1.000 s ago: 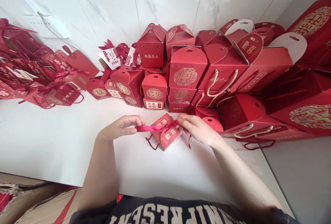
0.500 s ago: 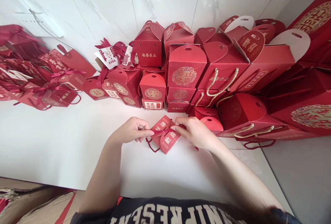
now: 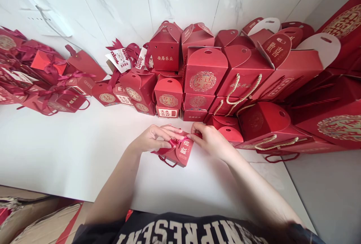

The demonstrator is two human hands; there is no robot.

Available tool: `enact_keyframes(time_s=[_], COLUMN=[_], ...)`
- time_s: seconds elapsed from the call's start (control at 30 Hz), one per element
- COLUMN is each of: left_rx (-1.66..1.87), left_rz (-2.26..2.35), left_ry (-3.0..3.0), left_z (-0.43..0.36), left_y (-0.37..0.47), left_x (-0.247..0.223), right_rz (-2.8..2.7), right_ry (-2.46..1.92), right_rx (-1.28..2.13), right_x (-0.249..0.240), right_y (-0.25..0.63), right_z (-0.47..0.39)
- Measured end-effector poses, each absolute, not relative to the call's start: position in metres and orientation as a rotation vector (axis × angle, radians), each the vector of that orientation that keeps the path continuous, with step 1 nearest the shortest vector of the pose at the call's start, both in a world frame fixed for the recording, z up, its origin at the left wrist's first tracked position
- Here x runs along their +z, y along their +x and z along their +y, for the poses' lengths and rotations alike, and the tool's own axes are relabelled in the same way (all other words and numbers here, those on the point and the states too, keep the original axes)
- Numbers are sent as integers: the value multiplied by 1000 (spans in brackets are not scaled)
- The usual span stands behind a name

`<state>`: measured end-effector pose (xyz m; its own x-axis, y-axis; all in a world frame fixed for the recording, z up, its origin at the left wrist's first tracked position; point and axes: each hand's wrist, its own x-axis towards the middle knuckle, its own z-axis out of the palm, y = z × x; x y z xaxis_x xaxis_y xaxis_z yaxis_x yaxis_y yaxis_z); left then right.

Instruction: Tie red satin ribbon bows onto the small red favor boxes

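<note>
The box [image 3: 184, 153] is found on the white table [image 3: 84, 153], between the two hands and just in front of the stacked boxes [image 3: 205, 71], from which it is set apart. A pink-red ribbon [image 3: 182, 140] is laid across its top, and a dark red cord [image 3: 169, 164] is looped out at its near side.

The right hand [image 3: 211, 138] is narrowed, and the ribbon is pinched between thumb and forefinger at the box's right edge. The left hand [image 3: 155, 138] is laid over the left part of the box with its fingers extended; the ribbon is met near thumb and fingertips, but whether it is gripped there cannot be told.

The box is judged to be light and made of thin, folded card: stiff along its folds, yet easily dented or creased where a flap is pressed. Its contents, if any, cannot be seen. A smooth face is noted, on which some sliding under a fingertip is to be expected. The ribbon is judged soft, limp and rather slippery, and is best taken close to its crossing, by fingertips. The box is best steadied low, by its side walls; the cord is considered a poor hold for steadying.
</note>
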<state>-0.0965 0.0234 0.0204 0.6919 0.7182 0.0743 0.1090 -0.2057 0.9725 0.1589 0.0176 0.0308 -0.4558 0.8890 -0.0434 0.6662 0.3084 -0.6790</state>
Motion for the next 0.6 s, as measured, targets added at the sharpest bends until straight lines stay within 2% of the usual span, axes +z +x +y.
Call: enact_keyframes(time_s=[0.17, 0.37, 0.47, 0.6], left_rx=[783, 847, 855, 823], left_rz=[936, 994, 1008, 987], left_ry=[1641, 1683, 1685, 1672], left_z=[27, 30, 32, 34], left_y=[-89, -78, -74, -71], left_x=[10, 9, 11, 15], right_rz=[-2227, -2215, -2187, -2029], right_ry=[-1385, -1370, -1257, -1011], right_rx=[916, 967, 1136, 1555], right_x=[29, 37, 41, 43], right_y=[161, 164, 168, 175], right_z=[20, 20, 20, 25])
